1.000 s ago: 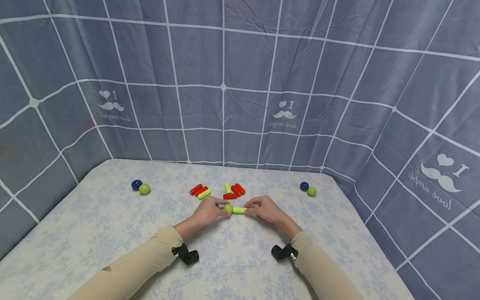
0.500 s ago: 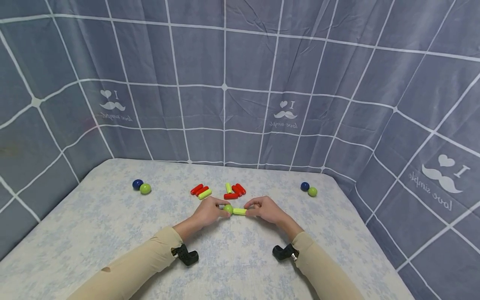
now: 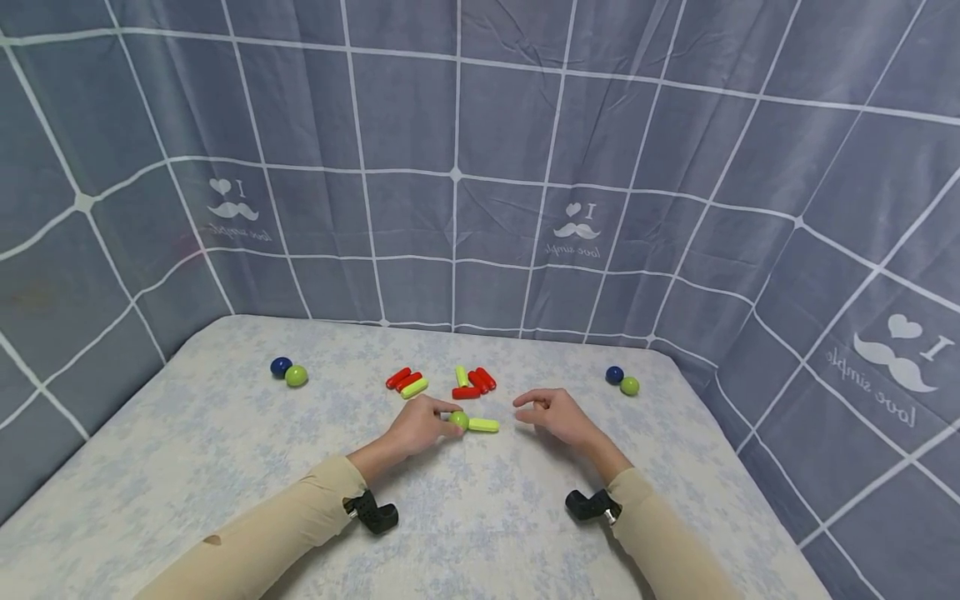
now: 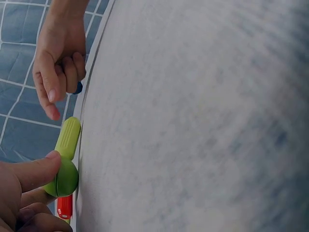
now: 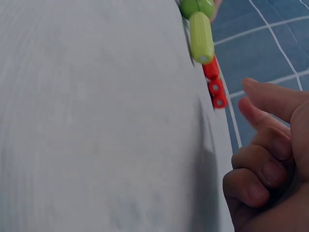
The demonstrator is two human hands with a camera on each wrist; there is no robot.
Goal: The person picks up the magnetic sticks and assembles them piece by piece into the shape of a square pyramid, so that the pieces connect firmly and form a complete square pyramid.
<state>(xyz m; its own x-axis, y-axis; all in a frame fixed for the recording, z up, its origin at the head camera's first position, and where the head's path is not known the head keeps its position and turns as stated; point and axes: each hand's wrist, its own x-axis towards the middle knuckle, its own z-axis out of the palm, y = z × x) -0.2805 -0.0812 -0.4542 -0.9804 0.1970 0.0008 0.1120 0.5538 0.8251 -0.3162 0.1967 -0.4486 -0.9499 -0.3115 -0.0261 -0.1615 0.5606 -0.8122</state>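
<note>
My left hand (image 3: 417,427) pinches a green ball (image 3: 459,420) between thumb and fingers, low over the tabletop. A ribbed yellow-green rod (image 3: 484,425) sits end-on against that ball and points to the right; in the left wrist view the rod (image 4: 69,138) meets the ball (image 4: 66,179) directly. My right hand (image 3: 557,415) is off to the right of the rod's free end, apart from it and holding nothing. In the right wrist view its thumb and index finger are extended, with the other fingers bent in toward the palm.
Behind the hands lie two clusters of short red rods (image 3: 467,392) and yellow-green rods (image 3: 415,388). A blue ball (image 3: 281,367) and a green ball (image 3: 297,376) sit at the left, another blue ball (image 3: 615,375) and green ball (image 3: 630,386) at the right. A grey-blue curtain (image 3: 495,208) surrounds the table.
My right hand has let go of the rod's end and moved away to the right. The left hand keeps its pinch on the green ball, with the rod still against it.
</note>
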